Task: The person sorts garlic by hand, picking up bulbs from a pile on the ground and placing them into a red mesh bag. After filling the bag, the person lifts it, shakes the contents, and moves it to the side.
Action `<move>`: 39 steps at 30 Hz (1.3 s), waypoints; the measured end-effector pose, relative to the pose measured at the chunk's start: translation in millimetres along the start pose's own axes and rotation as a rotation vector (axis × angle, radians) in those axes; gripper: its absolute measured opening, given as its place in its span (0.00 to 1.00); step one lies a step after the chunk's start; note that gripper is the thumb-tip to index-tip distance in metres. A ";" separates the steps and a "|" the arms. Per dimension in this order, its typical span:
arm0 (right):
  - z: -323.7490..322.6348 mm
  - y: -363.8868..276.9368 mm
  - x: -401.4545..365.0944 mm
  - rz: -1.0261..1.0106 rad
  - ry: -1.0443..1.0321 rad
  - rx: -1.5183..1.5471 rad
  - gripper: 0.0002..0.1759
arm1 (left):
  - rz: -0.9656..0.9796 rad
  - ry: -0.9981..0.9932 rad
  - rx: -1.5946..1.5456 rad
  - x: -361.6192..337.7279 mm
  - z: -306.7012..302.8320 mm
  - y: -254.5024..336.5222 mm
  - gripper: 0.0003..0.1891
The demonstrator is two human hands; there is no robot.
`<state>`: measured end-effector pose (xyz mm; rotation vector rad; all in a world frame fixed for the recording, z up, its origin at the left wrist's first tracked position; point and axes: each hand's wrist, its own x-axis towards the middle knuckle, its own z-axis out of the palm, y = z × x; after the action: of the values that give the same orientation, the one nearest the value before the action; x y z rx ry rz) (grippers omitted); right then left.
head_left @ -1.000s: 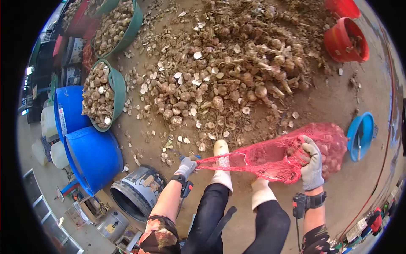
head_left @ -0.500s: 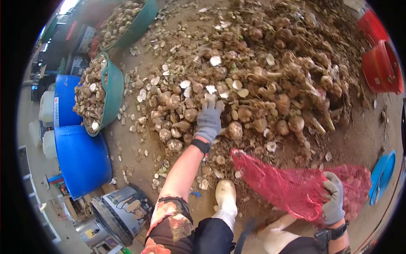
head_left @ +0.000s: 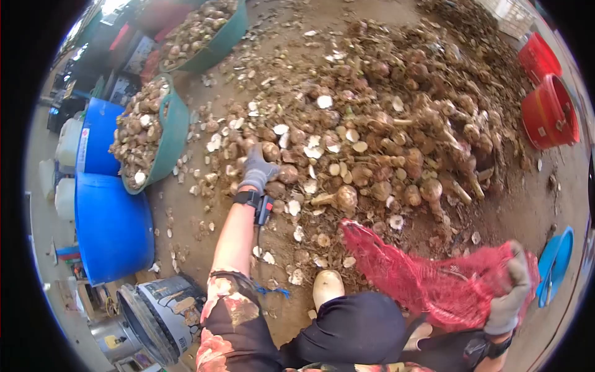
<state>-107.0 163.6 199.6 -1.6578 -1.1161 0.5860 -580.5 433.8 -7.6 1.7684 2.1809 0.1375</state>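
My left hand (head_left: 258, 171), in a grey glove, rests on the left part of a large heap of brown bulbs (head_left: 372, 130). Its fingers are spread over several bulbs, the tips partly hidden among them. At the lower right my right hand (head_left: 511, 294), also gloved, grips a red mesh bag (head_left: 434, 282) by its upper side. The bag lies slack across the ground, from the foot of the heap to my right hand. Pale cut pieces (head_left: 324, 101) are scattered over the heap.
Two green tubs of bulbs (head_left: 175, 133) stand at the left, beside blue barrels (head_left: 114, 226) and a dirty bucket (head_left: 167, 313). Red buckets (head_left: 545, 115) and a blue basin (head_left: 556, 263) are at the right. My boot (head_left: 327, 286) is below the heap.
My left hand has moved left across the bulbs. My right hand has shifted slightly right, and the mesh bag has moved with it. The view has shifted a little.
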 end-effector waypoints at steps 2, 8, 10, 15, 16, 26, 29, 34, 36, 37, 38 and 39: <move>-6.0 -2.5 -1.6 -0.183 0.236 -0.105 0.17 | 0.120 0.121 -0.057 -15.7 0.4 1.6 0.43; -30.7 -14.4 5.6 0.616 -0.020 1.155 0.28 | -0.044 -0.028 -0.547 -17.5 -18.6 5.5 0.41; -22.5 -16.3 6.1 0.736 0.118 1.065 0.31 | -0.062 -0.034 -0.751 -7.1 -11.2 -5.5 0.35; -12.9 -12.5 20.4 0.742 0.111 0.867 0.35 | 0.278 -0.843 -1.452 -109.8 -56.3 155.6 0.26; -31.6 10.4 15.9 0.673 -0.137 1.019 0.33 | 0.359 -1.012 -1.443 -137.9 -66.3 208.6 0.27; -44.7 -4.1 10.3 0.507 0.020 0.966 0.32 | 0.504 -1.730 -0.706 -277.8 141.3 261.4 0.24; -40.5 2.6 2.0 0.518 0.051 0.866 0.40 | 0.117 -1.479 -0.332 -251.9 94.7 201.0 0.24; -13.0 -6.7 3.7 0.856 0.067 0.913 0.38 | -0.242 -1.312 -1.186 -220.3 14.6 82.0 0.18; -4.2 -1.4 -0.1 0.894 -0.004 0.875 0.36 | -0.158 -1.106 -1.234 -211.1 -24.6 50.1 0.17; 1.3 5.5 -4.5 0.883 0.028 0.714 0.34 | -0.114 -0.910 -1.214 -206.7 -37.4 35.8 0.16; 4.8 9.3 -7.7 0.865 0.064 0.549 0.32 | -0.118 -0.479 -1.013 -194.3 -18.5 -0.9 0.19; 5.3 8.5 -8.6 0.867 0.052 0.552 0.32 | -0.117 -0.065 -0.790 -182.5 0.5 -36.3 0.23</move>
<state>-111.8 158.0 188.7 -1.5807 -0.0987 1.2539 -582.1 249.3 16.9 1.1700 1.7975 0.7769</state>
